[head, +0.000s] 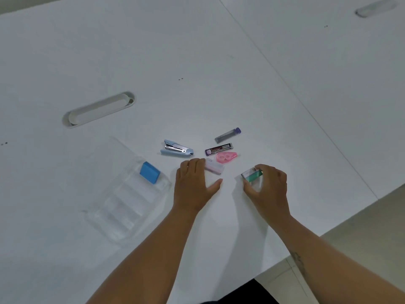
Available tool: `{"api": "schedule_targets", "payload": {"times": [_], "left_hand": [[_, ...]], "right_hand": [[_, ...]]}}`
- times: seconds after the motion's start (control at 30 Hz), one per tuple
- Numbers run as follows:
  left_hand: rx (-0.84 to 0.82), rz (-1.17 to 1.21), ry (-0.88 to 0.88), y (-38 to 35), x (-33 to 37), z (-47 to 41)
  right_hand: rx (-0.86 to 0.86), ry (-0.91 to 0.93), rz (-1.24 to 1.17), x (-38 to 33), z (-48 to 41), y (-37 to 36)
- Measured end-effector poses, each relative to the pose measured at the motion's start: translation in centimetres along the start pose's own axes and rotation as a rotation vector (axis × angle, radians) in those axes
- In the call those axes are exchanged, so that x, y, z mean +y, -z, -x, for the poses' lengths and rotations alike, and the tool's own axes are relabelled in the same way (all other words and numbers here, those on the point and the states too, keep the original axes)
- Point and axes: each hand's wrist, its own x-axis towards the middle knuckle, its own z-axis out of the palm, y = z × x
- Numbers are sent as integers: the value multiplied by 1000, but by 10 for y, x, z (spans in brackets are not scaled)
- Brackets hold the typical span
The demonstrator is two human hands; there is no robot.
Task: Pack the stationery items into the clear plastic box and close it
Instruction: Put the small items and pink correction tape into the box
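The clear plastic box [122, 207] lies open at the left with a blue eraser [150, 172] in its far compartment. My left hand [192, 183] rests flat on the table, fingers spread, its fingertips touching a pale pink case [215, 167]. My right hand [268, 185] grips a small green-and-clear box [252, 173] just above the table. Beyond the hands lie a light blue stapler [176, 148], a purple lead case [219, 149], a pink correction tape [226, 157] and a grey lead tube with a purple cap [228, 135].
A long oval cable slot [98, 109] is set into the white table [197, 62] behind the box. The table's edge [328, 231] runs diagonally at the lower right, with floor beyond. A seam crosses the table at the upper right.
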Motion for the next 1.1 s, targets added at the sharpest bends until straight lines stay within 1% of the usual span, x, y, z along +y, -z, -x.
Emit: {"api": "schedule_targets", "payload": {"times": [0.1, 0.2, 0.37, 0.47, 0.53, 0.6, 0.67, 0.77, 0.83, 0.93, 1.0, 1.1], "left_hand": [[95, 76, 139, -12, 10, -5], [143, 117, 172, -19, 16, -6], [133, 264, 122, -6, 18, -1], [110, 294, 70, 15, 13, 7], [144, 283, 66, 34, 1, 14], [215, 266, 91, 54, -17, 21], [266, 232, 149, 73, -38, 35], [304, 198, 266, 98, -69, 65], [359, 174, 351, 113, -90, 90], [386, 116, 437, 123, -112, 120], [392, 105, 497, 125, -119, 135], [402, 127, 559, 125, -126, 150]], "right_hand": [[3, -14, -4, 10, 3, 0], [-2, -15, 2, 18, 5, 1], [2, 12, -26, 7, 1, 4], [-9, 30, -79, -9, -5, 4], [-33, 60, -116, -28, -11, -2], [-87, 132, -134, -52, -15, -12], [-177, 243, -149, -81, -16, -25], [-350, 440, -107, -122, -13, -45], [-481, 583, -65, -150, -9, -59], [-617, 762, 43, -180, -6, -73], [-671, 865, 148, -193, -5, -77], [-728, 959, 290, -206, -7, -83]]}}
